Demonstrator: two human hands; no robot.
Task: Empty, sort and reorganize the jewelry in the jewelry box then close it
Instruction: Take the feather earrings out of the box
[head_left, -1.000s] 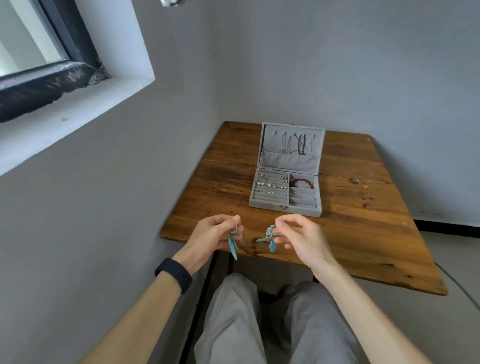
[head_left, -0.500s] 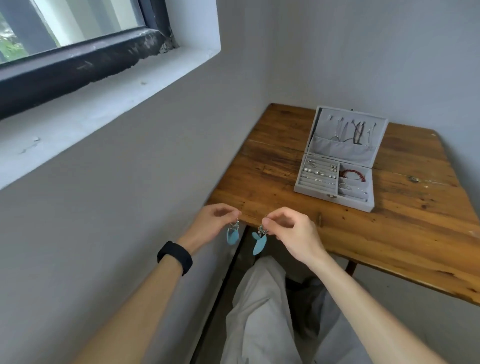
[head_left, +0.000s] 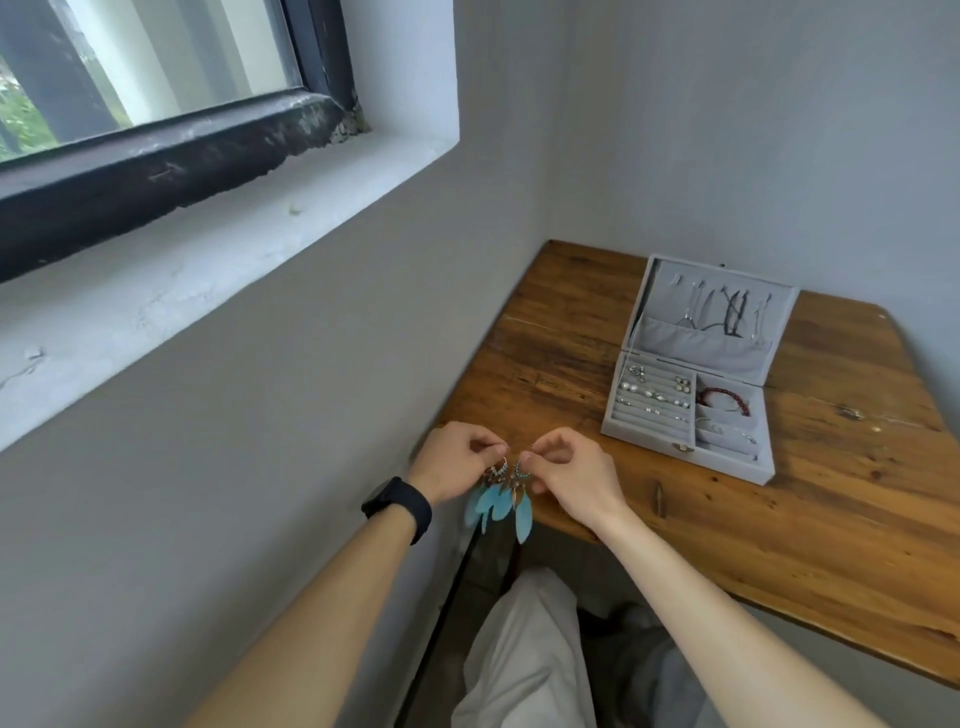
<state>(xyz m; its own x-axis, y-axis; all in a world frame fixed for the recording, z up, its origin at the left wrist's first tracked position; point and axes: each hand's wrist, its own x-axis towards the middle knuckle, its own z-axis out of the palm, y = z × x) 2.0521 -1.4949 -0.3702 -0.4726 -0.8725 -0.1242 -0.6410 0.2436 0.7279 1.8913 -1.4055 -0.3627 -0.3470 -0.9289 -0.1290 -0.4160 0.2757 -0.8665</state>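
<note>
your arms are bare from the elbows down, no sleeves showing on either side. on your left wrist sits a black band (head_left: 399, 508), wide and smooth, with a matte rounded face and no markings you can read. your left hand (head_left: 453, 462) and right hand (head_left: 574, 480) carry no rings. your legs are in light grey-beige trousers (head_left: 524, 654) of loose, creased fabric. a dark shoe (head_left: 602, 621) shows below them, blurred.

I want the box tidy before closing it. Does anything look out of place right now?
Yes: two blue feather earrings hang from the left hand and right hand at the table edge, outside the open jewelry box.
</note>
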